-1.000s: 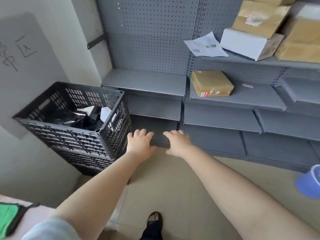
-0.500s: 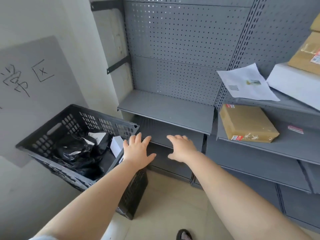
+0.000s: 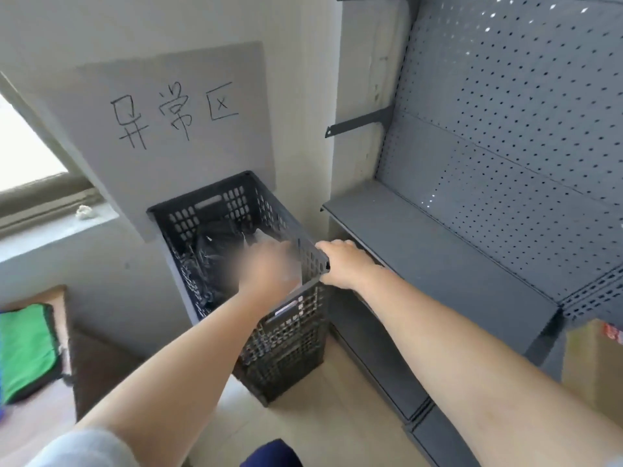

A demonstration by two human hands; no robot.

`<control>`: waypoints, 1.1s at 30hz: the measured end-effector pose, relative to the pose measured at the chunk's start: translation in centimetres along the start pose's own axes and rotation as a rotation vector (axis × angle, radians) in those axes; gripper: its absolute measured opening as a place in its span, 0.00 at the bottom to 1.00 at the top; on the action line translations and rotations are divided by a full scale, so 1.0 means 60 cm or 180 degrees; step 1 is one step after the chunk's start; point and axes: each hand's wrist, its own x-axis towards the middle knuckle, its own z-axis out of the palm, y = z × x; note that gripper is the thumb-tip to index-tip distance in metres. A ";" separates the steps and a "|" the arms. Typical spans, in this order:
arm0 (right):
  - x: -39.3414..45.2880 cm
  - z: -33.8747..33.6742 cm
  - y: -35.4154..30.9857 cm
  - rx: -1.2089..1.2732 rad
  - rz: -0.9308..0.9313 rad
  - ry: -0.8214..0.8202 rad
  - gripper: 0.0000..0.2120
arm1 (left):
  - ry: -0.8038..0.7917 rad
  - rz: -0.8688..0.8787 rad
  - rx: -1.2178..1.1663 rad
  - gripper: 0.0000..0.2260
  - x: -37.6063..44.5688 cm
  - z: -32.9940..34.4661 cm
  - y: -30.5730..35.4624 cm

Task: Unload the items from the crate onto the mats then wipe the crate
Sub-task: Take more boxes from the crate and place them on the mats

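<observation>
Left hand reaching into crate, blurred, grip untellable | right hand curling on its right rim | I am steadying before lifting black bags.

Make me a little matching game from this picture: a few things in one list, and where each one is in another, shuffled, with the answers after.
Things:
1. black crate
2. black plastic bags
3. green cloth
4. right hand

Places:
A. at the far left edge of the view
B. inside the crate
C. at the crate's right corner
D. on the floor between the wall and the grey shelving

Pairs: 1-D, 2-B, 3-A, 4-C
</observation>
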 end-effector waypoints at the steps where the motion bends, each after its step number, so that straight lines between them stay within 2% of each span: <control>1: 0.013 0.007 -0.005 -0.0011 -0.0093 -0.0055 0.34 | -0.0052 -0.0152 -0.0008 0.35 0.001 0.006 -0.013; 5: 0.075 0.028 -0.019 0.0083 -0.0271 -0.0137 0.28 | -0.0224 -0.0578 -0.0077 0.38 0.025 0.024 -0.059; 8: 0.126 0.054 -0.031 0.0260 -0.0124 -0.0080 0.19 | -0.0538 -0.0680 -0.0117 0.43 0.046 0.049 -0.079; 10: 0.165 0.072 -0.043 0.0405 -0.0045 -0.0138 0.18 | -0.0772 -0.0769 -0.0154 0.45 0.071 0.074 -0.093; 12: 0.207 0.097 -0.053 0.0543 0.0045 -0.0394 0.19 | -0.0959 -0.0837 -0.0206 0.45 0.102 0.103 -0.109; 16: 0.286 0.147 -0.066 0.0394 0.0624 -0.1046 0.23 | -0.1432 -0.0908 -0.0364 0.46 0.147 0.168 -0.132; 18: 0.330 0.164 -0.069 0.0343 0.0883 -0.1246 0.21 | -0.1639 -0.0957 -0.0446 0.46 0.166 0.197 -0.143; 22: 0.402 0.219 -0.072 0.0616 0.1208 -0.1562 0.19 | -0.1963 -0.1106 -0.0617 0.43 0.196 0.257 -0.174; 27: 0.438 0.273 -0.065 0.0626 0.1610 -0.1816 0.17 | -0.2190 -0.1525 -0.0992 0.29 0.206 0.301 -0.200; 33: 0.445 0.314 -0.049 0.0921 0.2038 -0.2182 0.24 | -0.2608 -0.1763 -0.1190 0.30 0.208 0.321 -0.200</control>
